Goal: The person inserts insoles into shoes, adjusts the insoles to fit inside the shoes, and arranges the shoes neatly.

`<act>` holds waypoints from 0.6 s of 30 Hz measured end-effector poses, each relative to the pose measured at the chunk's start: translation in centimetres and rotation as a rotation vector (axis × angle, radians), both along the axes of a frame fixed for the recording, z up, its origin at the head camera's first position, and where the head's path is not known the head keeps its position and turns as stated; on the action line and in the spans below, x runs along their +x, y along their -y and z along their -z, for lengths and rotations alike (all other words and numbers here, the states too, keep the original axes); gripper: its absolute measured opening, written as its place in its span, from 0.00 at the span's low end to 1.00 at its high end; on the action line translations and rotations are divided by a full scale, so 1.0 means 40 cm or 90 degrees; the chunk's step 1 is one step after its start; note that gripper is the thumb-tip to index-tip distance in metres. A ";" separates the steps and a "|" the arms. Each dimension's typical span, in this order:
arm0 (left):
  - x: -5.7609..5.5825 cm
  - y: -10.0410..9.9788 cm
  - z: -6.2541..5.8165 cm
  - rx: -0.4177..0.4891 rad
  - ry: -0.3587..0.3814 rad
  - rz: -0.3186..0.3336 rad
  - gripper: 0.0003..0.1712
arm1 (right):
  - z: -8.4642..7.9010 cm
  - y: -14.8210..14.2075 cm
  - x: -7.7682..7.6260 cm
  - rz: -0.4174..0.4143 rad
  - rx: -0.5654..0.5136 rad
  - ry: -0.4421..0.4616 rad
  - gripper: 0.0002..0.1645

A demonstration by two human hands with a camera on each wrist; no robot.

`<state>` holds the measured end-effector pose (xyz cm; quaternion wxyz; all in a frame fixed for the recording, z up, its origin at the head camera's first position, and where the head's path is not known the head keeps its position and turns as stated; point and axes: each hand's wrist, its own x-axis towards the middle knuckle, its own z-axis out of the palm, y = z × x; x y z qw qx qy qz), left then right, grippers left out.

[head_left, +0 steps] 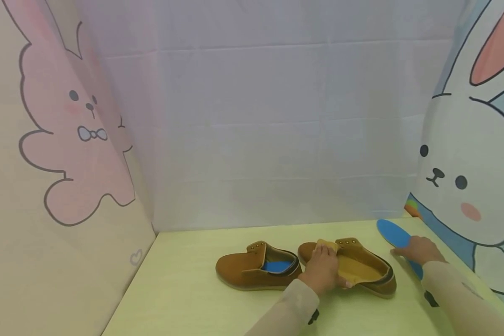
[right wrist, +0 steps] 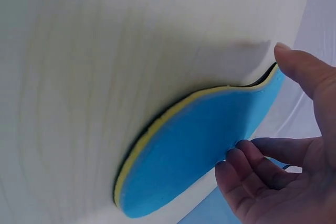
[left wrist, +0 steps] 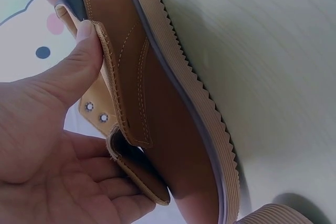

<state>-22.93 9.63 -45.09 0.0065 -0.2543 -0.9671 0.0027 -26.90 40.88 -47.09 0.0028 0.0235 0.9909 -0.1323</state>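
Observation:
My left hand (head_left: pixel 322 270) holds the right-hand brown lace-up shoe (head_left: pixel 384 282) at its opening. In the left wrist view the thumb presses on the edge of the side flap (left wrist: pixel 118 98), and the fingers lie against the folded-forward tongue (left wrist: pixel 142 177). The shoe's tan inside (head_left: pixel 357 269) shows. Over at the right, my right hand (head_left: pixel 422 250) grips a blue insole (head_left: pixel 392 232) across its width. Its thumb is at one edge and its fingertips at the other in the right wrist view, where the insole's yellow rim (right wrist: pixel 157 124) and dark underside show.
A second brown shoe (head_left: pixel 237 269) stands to the left, toe pointing left, with a blue insole (head_left: pixel 277 266) inside it. Both shoes are on a pale yellow table (head_left: pixel 184 280). A white curtain (head_left: pixel 252 140) hangs behind, with rabbit-print cloths (head_left: pixel 466 158) at the sides.

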 end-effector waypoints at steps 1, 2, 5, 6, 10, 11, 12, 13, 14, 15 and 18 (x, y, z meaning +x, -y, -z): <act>-0.001 -0.001 -0.001 0.001 0.003 -0.001 0.59 | 0.000 -0.001 -0.002 0.002 0.004 0.001 0.50; -0.001 -0.002 -0.002 0.002 0.007 -0.002 0.59 | 0.000 -0.002 -0.004 0.004 0.008 0.000 0.50; -0.004 -0.004 -0.001 -0.001 0.014 -0.003 0.59 | 0.004 -0.008 -0.015 0.010 0.023 -0.003 0.51; -0.006 -0.004 0.000 -0.002 0.015 -0.002 0.59 | 0.006 -0.011 -0.020 0.012 0.028 -0.004 0.51; -0.009 -0.004 0.003 0.002 0.022 -0.002 0.59 | 0.007 -0.017 -0.029 0.024 0.025 0.008 0.54; -0.009 -0.003 0.002 0.003 0.024 -0.004 0.60 | 0.007 -0.017 -0.030 0.028 0.017 0.015 0.55; -0.009 -0.003 0.002 0.002 0.026 -0.006 0.60 | 0.007 -0.017 -0.031 0.033 0.010 0.021 0.56; -0.009 -0.003 0.001 0.001 0.024 -0.007 0.60 | 0.007 -0.018 -0.031 0.038 0.004 0.026 0.57; -0.009 -0.004 0.001 -0.004 0.023 -0.008 0.60 | 0.008 -0.020 -0.031 0.044 -0.001 0.032 0.57; -0.009 -0.004 0.001 -0.007 0.021 -0.008 0.60 | 0.010 -0.022 -0.032 0.050 -0.004 0.034 0.58; -0.008 -0.005 -0.001 -0.017 0.020 -0.011 0.60 | 0.017 -0.027 -0.033 0.057 -0.003 0.039 0.58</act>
